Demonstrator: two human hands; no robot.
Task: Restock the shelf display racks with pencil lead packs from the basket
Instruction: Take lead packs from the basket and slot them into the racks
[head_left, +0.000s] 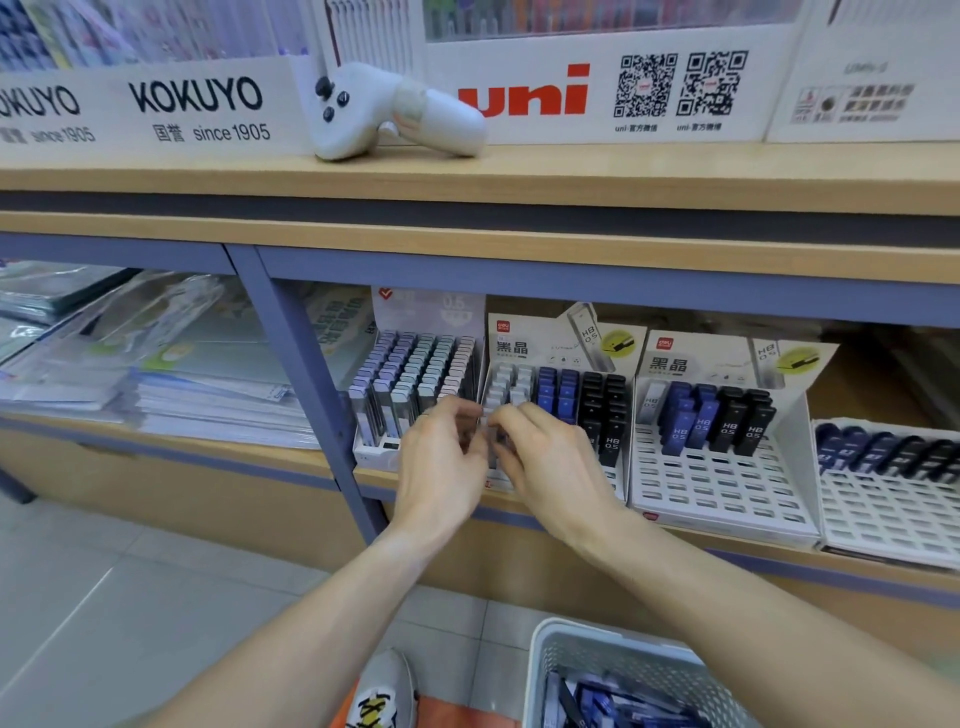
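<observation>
Both hands meet in front of the middle display rack (618, 358) on the lower shelf. My left hand (441, 462) and my right hand (545, 462) curl their fingers round a small clear-white pencil lead pack (491, 441) held between them, over the rack's white column. That rack holds white, blue and black packs (602, 410). A fuller rack (421, 374) stands to its left, a half-filled rack (722, 467) to its right. The white basket (550, 654) with several blue packs sits on the floor at the bottom right.
A white handheld controller (395, 111) lies on the upper wooden shelf (675, 171). Stacks of plastic-wrapped notebooks (156, 364) fill the left compartment behind a blue upright post (306, 384). A fourth rack (893, 488) stands at the far right. Grey floor tiles (130, 597) are below.
</observation>
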